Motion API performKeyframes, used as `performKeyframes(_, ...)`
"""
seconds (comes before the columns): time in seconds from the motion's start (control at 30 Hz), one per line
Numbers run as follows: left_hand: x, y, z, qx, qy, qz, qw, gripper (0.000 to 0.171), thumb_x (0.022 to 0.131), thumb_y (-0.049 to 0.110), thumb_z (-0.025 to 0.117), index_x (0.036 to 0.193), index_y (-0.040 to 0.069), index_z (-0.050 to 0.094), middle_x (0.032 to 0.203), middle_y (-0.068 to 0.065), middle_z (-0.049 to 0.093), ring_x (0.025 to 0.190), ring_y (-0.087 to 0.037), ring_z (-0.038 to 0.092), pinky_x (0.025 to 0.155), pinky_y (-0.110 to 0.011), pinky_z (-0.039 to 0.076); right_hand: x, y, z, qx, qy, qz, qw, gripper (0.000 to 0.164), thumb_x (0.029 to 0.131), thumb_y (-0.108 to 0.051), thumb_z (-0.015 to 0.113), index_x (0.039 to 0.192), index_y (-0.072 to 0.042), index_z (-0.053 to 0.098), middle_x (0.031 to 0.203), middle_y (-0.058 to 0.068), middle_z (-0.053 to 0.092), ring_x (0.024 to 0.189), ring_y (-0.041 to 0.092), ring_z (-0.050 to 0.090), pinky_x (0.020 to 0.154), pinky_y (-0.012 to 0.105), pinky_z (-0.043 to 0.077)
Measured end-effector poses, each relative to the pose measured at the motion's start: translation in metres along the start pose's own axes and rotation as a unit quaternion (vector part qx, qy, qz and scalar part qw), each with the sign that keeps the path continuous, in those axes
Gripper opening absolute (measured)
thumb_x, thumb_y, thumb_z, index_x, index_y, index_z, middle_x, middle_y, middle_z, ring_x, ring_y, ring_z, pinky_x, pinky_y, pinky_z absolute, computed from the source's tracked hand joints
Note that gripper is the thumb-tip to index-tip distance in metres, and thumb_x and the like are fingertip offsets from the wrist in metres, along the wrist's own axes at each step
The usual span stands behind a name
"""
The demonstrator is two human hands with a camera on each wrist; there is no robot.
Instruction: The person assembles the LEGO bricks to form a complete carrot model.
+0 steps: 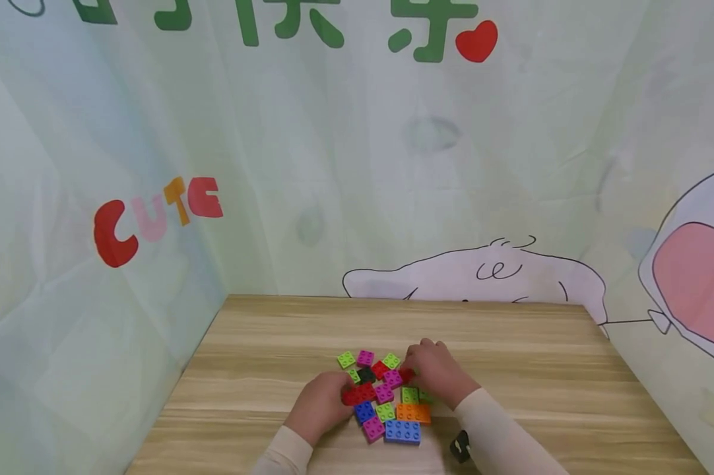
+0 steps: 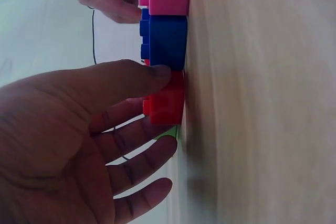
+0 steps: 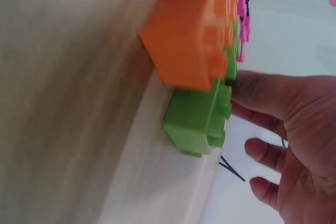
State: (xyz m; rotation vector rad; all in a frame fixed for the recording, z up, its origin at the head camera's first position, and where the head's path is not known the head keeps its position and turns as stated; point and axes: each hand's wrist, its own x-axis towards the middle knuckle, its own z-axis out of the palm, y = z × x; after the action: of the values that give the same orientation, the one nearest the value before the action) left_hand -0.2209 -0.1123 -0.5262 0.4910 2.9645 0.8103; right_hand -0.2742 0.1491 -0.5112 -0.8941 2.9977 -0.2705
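Toy building bricks lie grouped on the wooden table. My left hand (image 1: pixel 321 406) pinches a long red brick (image 1: pixel 359 394) at the group's left side; in the left wrist view its thumb lies on the red brick (image 2: pixel 168 98) and the other fingers reach behind. A dark blue brick (image 1: pixel 365 412) and a magenta brick (image 1: pixel 373 429) sit just nearer to me. At the group's right edge my right hand (image 1: pixel 437 373) holds another red brick (image 1: pixel 407 375), mostly covered by the fingers. In the right wrist view, a green brick (image 3: pixel 191 116) partly hides those fingertips.
An orange brick (image 1: pixel 413 413) and a light blue brick (image 1: pixel 402 432) line the near right of the group. Several lime, magenta and black bricks lie between the hands. A small black object (image 1: pixel 460 446) is by the right sleeve. Printed cloth walls (image 1: pixel 333 165) border the table (image 1: pixel 262 330).
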Motion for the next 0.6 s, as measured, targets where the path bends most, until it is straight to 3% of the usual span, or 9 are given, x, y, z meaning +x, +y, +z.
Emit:
performKeyframes(0.2, 0.001, -0.002, 0.003, 0.011, 0.000, 0.002, 0.9999, 0.029, 0.072, 0.012, 0.087, 0.098, 0.010, 0.075, 0.086, 0.004, 0.068, 0.079, -0.015, 0.062, 0.075, -0.039, 0.054, 0.010, 0.004, 0.007, -0.006, -0.011, -0.020, 1.000, 0.022, 0.082, -0.028, 0.089, 0.103, -0.028, 0.081, 0.100, -0.012, 0.070, 0.095, 0.015, 0.052, 0.085, 0.039, 0.043)
performKeyframes(0.37, -0.002, -0.001, 0.003, -0.019, -0.005, -0.024, 0.9995, 0.028, 0.075, 0.015, 0.086, 0.100, 0.009, 0.075, 0.088, 0.003, 0.067, 0.078, -0.014, 0.059, 0.073, -0.039, 0.054, 0.008, 0.011, 0.015, 0.019, -0.003, -0.013, 1.000, 0.025, 0.083, -0.026, 0.089, 0.105, -0.026, 0.078, 0.098, -0.014, 0.071, 0.097, 0.015, 0.055, 0.085, 0.040, 0.039)
performKeyframes(0.47, -0.004, 0.000, 0.000, -0.029, 0.004, -0.041, 0.9987, 0.030, 0.077, 0.015, 0.085, 0.104, 0.007, 0.074, 0.093, 0.000, 0.067, 0.080, -0.015, 0.058, 0.075, -0.041, 0.054, -0.001, 0.012, 0.010, 0.065, 0.017, 0.025, 0.997, 0.035, 0.084, -0.026, 0.088, 0.117, -0.022, 0.075, 0.108, -0.010, 0.071, 0.106, 0.019, 0.059, 0.095, 0.046, 0.040)
performKeyframes(0.6, -0.012, 0.003, -0.010, -0.032, 0.038, -0.033, 0.9982, 0.033, 0.079, 0.016, 0.084, 0.109, 0.007, 0.074, 0.103, -0.003, 0.069, 0.087, -0.018, 0.060, 0.080, -0.043, 0.055, -0.026, -0.001, -0.007, 0.167, 0.052, 0.064, 0.983, 0.051, 0.085, -0.018, 0.087, 0.131, -0.014, 0.066, 0.112, -0.007, 0.068, 0.108, 0.019, 0.062, 0.102, 0.044, 0.050)
